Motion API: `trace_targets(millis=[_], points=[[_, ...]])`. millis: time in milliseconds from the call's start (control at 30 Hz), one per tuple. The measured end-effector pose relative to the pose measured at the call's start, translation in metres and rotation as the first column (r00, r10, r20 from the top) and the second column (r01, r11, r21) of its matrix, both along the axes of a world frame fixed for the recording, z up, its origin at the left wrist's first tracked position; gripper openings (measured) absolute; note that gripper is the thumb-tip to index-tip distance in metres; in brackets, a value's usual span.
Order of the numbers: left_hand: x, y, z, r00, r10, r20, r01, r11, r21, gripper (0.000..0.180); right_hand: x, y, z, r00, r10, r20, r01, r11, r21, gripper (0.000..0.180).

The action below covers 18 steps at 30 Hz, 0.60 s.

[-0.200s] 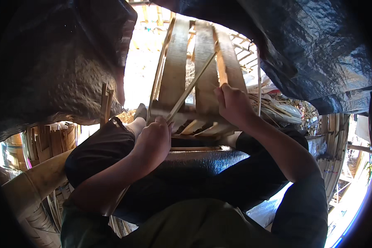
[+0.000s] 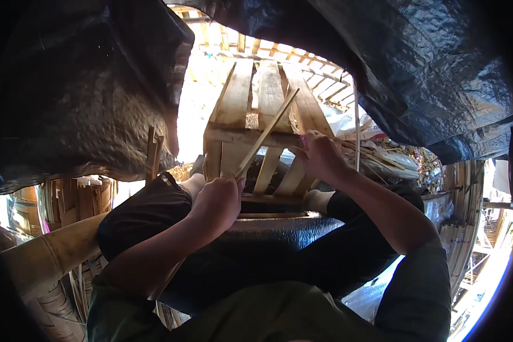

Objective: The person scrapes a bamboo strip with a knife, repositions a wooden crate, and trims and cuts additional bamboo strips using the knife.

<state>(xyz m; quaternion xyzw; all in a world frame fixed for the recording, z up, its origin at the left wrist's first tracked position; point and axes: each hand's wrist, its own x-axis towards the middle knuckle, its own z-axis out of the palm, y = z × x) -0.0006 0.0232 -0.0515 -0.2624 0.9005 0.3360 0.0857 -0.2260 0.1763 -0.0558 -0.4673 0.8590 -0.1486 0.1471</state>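
Gripping a bamboo strip point(image 2: 266, 134), left hand point(image 2: 218, 200); right hand point(image 2: 320, 155) seemingly on wooden pallet point(image 2: 237, 102).

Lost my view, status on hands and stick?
Left hand gripping stick low end. Right hand on crate edge. Nothing blocking.

Change since the earlier picture is slight. The left hand point(image 2: 218, 200), closed on the lower end of the bamboo strip point(image 2: 266, 134), has shifted a little further from the body, toward the near edge of the wooden slatted frame point(image 2: 233, 102); the strip's upper end now lies slightly higher across the slats; the right hand point(image 2: 320, 155) has edged a little to the left along the frame's crosspiece, fingers curled over it.
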Motion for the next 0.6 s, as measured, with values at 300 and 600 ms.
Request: trace_targets(millis=[300, 600], points=[[-0.004, -0.017, 0.014, 0.987, 0.033, -0.16, -0.038, 0.999, -0.029, 0.034, 0.0, -0.012, 0.028, 0.994, -0.111, 0.017, 0.111, 0.994, 0.002, 0.04], [-0.003, -0.02, 0.025, 0.996, -0.027, -0.084, 0.029, 0.999, 0.022, 0.039, -0.009, -0.016, 0.028, 0.983, -0.176, 0.052, 0.178, 0.983, -0.044, 0.041]])
